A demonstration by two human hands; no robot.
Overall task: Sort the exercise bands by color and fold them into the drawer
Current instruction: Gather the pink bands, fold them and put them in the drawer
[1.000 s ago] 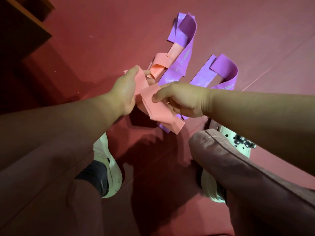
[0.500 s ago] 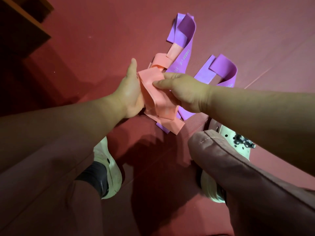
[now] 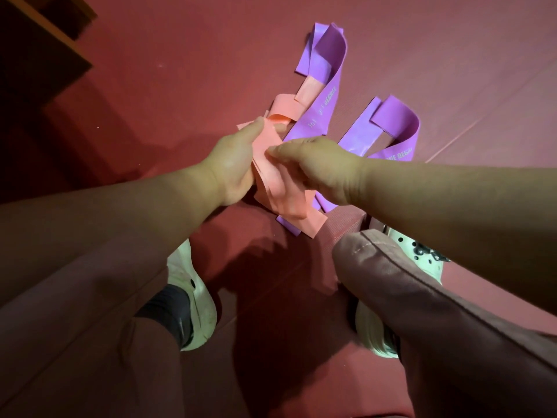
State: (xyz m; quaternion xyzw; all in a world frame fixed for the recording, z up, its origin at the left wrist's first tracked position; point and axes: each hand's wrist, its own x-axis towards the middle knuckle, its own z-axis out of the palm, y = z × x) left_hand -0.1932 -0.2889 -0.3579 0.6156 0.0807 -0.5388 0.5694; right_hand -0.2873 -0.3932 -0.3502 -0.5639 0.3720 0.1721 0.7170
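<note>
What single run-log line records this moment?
step: folding pink band | left hand: grips band | right hand: pinches band | purple bands: on floor

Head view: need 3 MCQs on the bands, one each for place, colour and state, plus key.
1. Where do the purple bands lie?
A. in a drawer
B. on a shelf
C. on the red floor, beyond the hands

2. What colour is the held band?
A. pink
B. green
C. black

3. How is the held band gripped?
A. by one hand
B. by both hands
C. by none, it lies loose

Key:
1 C: both purple strips rest flat on the floor past the fingers.
2 A: the strip between the hands is salmon pink.
3 B: the left hand and the right hand each have a thumb-and-finger grip on it.
</note>
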